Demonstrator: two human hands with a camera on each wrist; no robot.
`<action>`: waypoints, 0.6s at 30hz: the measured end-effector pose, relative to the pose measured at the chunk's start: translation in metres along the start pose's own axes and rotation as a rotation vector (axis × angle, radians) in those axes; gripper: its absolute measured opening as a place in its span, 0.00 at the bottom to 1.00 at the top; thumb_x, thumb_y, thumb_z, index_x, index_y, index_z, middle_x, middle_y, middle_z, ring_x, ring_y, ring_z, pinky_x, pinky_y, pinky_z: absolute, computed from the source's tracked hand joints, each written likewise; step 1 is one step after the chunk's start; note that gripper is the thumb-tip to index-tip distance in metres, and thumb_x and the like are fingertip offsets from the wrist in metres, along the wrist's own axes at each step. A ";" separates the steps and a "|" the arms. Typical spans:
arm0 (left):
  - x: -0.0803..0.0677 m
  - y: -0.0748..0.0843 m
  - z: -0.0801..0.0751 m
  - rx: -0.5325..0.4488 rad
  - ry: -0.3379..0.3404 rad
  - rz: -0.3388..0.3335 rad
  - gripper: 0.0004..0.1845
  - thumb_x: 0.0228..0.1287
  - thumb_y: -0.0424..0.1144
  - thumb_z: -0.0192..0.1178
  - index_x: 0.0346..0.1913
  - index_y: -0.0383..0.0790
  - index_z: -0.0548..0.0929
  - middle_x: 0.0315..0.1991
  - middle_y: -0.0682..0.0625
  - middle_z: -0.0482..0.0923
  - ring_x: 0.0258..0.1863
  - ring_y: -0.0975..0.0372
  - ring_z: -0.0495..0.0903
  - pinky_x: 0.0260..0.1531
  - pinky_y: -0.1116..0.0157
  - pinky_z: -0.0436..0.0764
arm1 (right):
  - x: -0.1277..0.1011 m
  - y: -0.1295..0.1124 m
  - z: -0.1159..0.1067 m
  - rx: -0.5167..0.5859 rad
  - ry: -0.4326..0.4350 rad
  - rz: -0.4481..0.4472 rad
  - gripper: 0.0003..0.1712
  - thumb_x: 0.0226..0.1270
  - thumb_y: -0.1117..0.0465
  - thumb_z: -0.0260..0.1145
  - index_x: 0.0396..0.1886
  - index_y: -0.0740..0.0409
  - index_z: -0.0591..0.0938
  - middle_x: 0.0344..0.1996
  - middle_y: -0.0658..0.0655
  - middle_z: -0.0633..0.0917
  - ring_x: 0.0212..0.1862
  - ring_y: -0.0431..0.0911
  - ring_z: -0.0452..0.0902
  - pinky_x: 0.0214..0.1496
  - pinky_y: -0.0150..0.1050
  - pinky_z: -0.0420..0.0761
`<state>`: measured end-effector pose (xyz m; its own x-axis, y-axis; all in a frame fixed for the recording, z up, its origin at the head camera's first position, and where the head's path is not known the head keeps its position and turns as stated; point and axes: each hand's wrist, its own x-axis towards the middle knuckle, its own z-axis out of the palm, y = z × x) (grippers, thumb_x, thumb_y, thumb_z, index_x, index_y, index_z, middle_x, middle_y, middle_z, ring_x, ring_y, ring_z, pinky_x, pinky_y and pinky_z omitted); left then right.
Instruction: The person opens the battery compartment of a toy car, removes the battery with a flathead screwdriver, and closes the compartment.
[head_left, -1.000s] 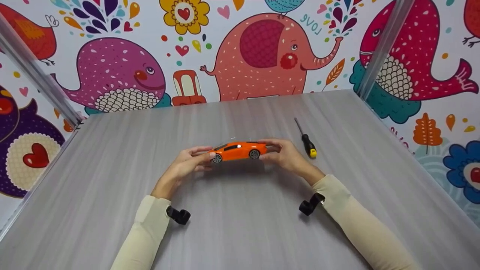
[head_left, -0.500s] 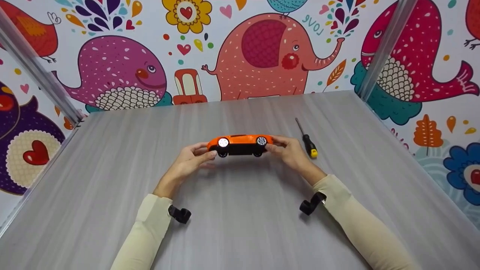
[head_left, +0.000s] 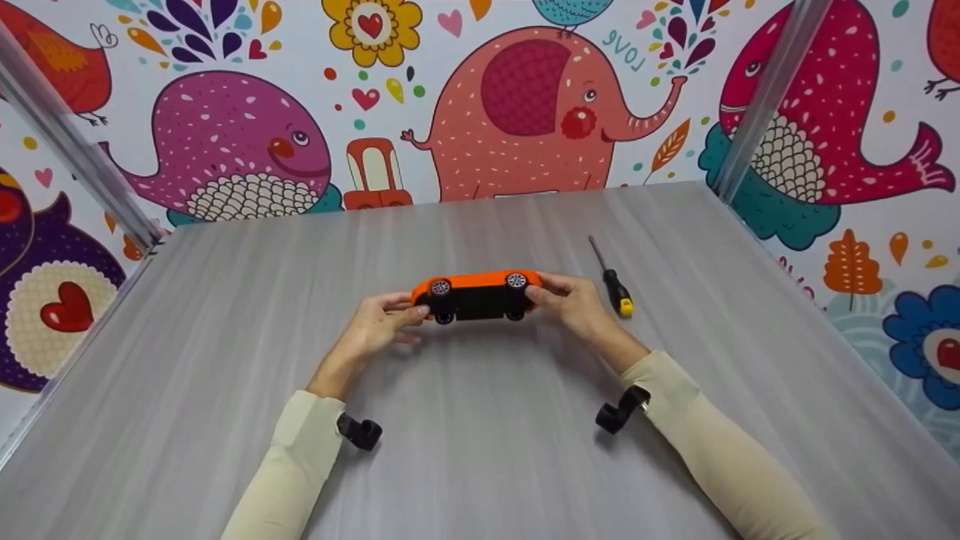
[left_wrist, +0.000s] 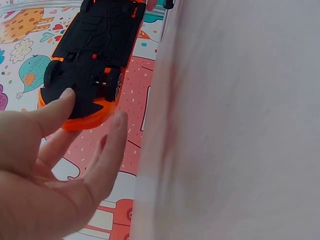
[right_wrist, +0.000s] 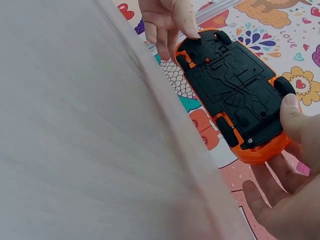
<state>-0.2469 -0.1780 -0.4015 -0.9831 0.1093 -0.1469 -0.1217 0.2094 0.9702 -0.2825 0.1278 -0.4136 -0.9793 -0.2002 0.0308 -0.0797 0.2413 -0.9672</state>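
An orange toy car (head_left: 480, 300) is held up between both hands above the table, tipped so its black underside faces the person. My left hand (head_left: 373, 324) pinches one end, with the thumb on the underside and fingers behind. At the other end, my right hand (head_left: 576, 304) grips the car the same way. In the right wrist view the car's black base (right_wrist: 232, 82) shows moulded lines, and a small silver screw (right_wrist: 250, 141) sits near the end by the right hand. The left wrist view shows the left thumb (left_wrist: 64, 102) pressing on the base.
A screwdriver (head_left: 616, 291) with a black and yellow handle lies on the grey table (head_left: 480, 450), right of the right hand, its shaft pointing away. A wall (head_left: 525, 112) printed with cartoon animals rises behind the table. Metal posts (head_left: 772, 97) stand at the back corners.
The toy car has been rolled in both hands, from its side showing to its black underside facing the person. The screwdriver has stayed where it was.
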 end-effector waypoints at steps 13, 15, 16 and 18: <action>0.000 0.000 0.000 0.039 0.017 0.018 0.21 0.73 0.37 0.58 0.63 0.27 0.77 0.55 0.35 0.79 0.55 0.41 0.82 0.50 0.55 0.86 | -0.002 0.000 0.002 0.092 -0.035 0.091 0.30 0.66 0.50 0.70 0.67 0.52 0.78 0.61 0.59 0.83 0.49 0.42 0.85 0.62 0.42 0.80; 0.000 0.000 0.000 0.042 0.018 0.023 0.21 0.74 0.38 0.58 0.63 0.27 0.77 0.54 0.36 0.80 0.55 0.41 0.83 0.51 0.54 0.85 | -0.001 0.001 0.003 0.101 -0.038 0.106 0.30 0.66 0.49 0.70 0.67 0.51 0.79 0.60 0.58 0.84 0.46 0.40 0.85 0.61 0.41 0.80; 0.000 -0.001 0.000 0.046 0.018 0.024 0.21 0.74 0.38 0.57 0.62 0.27 0.77 0.53 0.37 0.80 0.55 0.42 0.83 0.52 0.54 0.85 | -0.001 0.002 0.003 0.101 -0.038 0.108 0.30 0.66 0.49 0.70 0.67 0.51 0.79 0.60 0.58 0.84 0.46 0.40 0.84 0.60 0.39 0.79; 0.000 -0.001 0.000 0.050 0.020 0.022 0.21 0.74 0.39 0.57 0.61 0.27 0.78 0.52 0.37 0.81 0.54 0.43 0.84 0.52 0.53 0.85 | -0.001 0.003 0.004 0.083 -0.032 0.111 0.30 0.66 0.49 0.70 0.66 0.51 0.79 0.60 0.57 0.84 0.47 0.39 0.83 0.59 0.35 0.78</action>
<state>-0.2471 -0.1780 -0.4028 -0.9880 0.0955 -0.1216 -0.0938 0.2552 0.9623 -0.2812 0.1254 -0.4176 -0.9748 -0.2067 -0.0842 0.0456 0.1848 -0.9817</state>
